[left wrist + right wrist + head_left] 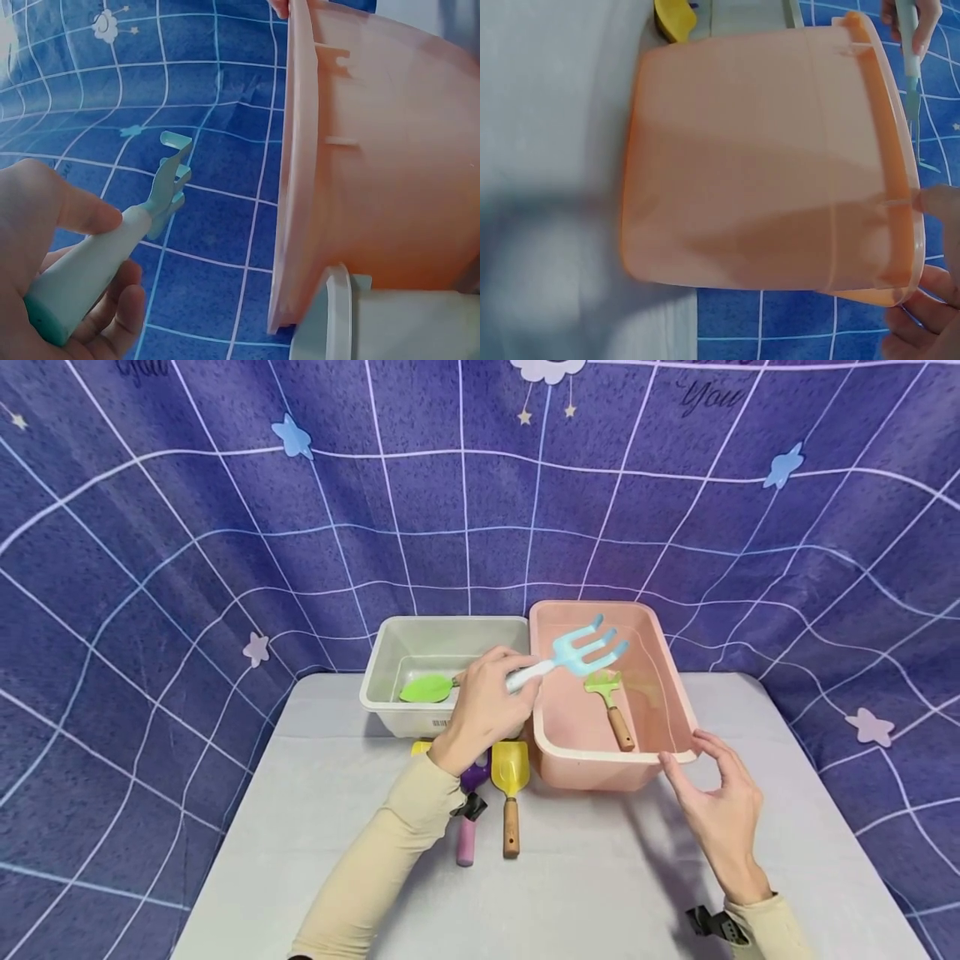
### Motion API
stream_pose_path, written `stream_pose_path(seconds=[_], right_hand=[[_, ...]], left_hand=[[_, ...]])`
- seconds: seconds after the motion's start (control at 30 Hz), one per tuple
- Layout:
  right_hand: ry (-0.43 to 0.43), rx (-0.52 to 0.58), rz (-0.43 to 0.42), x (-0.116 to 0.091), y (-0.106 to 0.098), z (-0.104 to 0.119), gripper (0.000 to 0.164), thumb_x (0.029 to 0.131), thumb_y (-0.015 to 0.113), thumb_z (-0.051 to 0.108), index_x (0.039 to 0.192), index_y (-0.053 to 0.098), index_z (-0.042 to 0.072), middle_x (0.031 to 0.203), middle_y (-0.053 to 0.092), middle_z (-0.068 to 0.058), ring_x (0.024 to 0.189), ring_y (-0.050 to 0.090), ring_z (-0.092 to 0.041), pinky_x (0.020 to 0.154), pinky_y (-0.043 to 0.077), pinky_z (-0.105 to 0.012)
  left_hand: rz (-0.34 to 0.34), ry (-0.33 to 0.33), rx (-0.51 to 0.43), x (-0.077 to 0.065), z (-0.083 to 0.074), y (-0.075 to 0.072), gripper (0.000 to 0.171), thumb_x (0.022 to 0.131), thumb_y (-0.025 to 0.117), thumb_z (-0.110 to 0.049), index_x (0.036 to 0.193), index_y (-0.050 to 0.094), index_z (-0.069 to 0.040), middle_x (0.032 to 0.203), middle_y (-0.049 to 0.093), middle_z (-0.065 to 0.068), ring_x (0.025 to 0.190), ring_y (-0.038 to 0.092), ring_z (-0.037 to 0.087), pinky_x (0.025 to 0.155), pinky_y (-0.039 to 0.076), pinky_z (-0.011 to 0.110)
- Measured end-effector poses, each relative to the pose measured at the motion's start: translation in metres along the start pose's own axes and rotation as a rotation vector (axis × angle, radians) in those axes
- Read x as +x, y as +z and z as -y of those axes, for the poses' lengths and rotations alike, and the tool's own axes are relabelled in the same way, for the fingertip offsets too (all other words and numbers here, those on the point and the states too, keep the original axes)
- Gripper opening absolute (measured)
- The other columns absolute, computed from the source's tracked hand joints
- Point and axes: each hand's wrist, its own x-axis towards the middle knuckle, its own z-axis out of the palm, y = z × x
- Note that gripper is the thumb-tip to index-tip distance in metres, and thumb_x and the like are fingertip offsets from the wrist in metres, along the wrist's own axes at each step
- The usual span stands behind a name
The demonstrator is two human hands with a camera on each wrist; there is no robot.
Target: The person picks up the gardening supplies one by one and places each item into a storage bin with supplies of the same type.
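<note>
My left hand (491, 697) grips the white handle of a light-blue hand fork (581, 652), its tines hanging over the pink bin (592, 774). In the left wrist view the thumb lies along the fork's handle (90, 277), with fingers curled beneath. At the bin's near right corner, my right hand (723, 810) holds the rim between thumb and fingers; the right wrist view shows the fingers (930, 300) around that corner. Inside the pink bin lies a small green hand rake (618, 727) with a wooden handle.
Left of the pink bin stands a grey-white bin (405, 720) containing a green leaf-shaped trowel (426, 688), partly behind my left hand. In front lie a yellow shovel (511, 768), a purple tool (474, 777) with a pink handle, and another yellow piece (420, 747). A blue curtain (480, 493) hangs behind.
</note>
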Motion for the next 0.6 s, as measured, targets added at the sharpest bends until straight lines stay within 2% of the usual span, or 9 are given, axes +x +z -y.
stream_pose_path(seconds=[0.3,0.5,0.6], right_hand=[[0.001,-0.016,0.015,0.003,-0.001,-0.001,0.042,0.073,0.097,0.014,0.11,0.081,0.002,0.121,0.08,-0.011,0.114,0.058,0.024,0.101,0.041,-0.003],[0.001,-0.035,0.029,0.004,-0.003,-0.005,0.043,0.075,0.097,0.018,0.111,0.081,0.001,0.121,0.08,-0.012,0.115,0.057,0.025,0.102,0.041,-0.003],[0.004,-0.036,0.033,0.005,-0.003,-0.007,0.044,0.075,0.097,0.019,0.112,0.081,0.001,0.122,0.08,-0.012,0.115,0.057,0.025,0.102,0.041,-0.004]], left_hand=[[0.018,-0.024,-0.009,0.007,-0.002,0.004,0.029,0.094,0.075,-0.023,0.12,0.082,-0.012,0.112,0.077,0.004,0.093,0.07,0.022,0.077,0.05,0.037],[0.031,-0.064,0.057,0.013,-0.007,0.006,0.029,0.095,0.074,-0.027,0.121,0.082,-0.018,0.115,0.076,0.0,0.094,0.07,0.022,0.077,0.047,0.051],[0.031,-0.068,0.065,0.015,-0.009,0.009,0.03,0.095,0.073,-0.027,0.123,0.081,-0.017,0.115,0.076,0.001,0.096,0.07,0.022,0.081,0.049,0.054]])
